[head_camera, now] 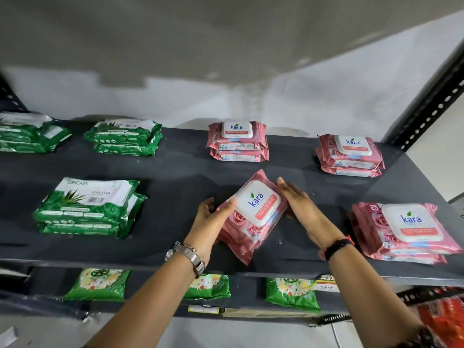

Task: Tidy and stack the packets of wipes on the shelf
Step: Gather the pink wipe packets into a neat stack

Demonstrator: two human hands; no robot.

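Two hands frame the skewed Kara wipes packet (258, 205): left hand (213, 218) grips its edge, right hand (298, 204) presses flat against it. It looks soft and slick, so best held by the sides.

1 wide-angle camera, worn on the head, looks forward and down at the dark shelf (175, 167) from close by. The fingers (285, 185) on the pink packet (251, 232) sit mid-frame; a lower shelf (248, 290) shows beneath them.

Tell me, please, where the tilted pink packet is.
Head view: the tilted pink packet lies front-centre on the dark shelf, between the left hand and right hand, left of the front pink stack.
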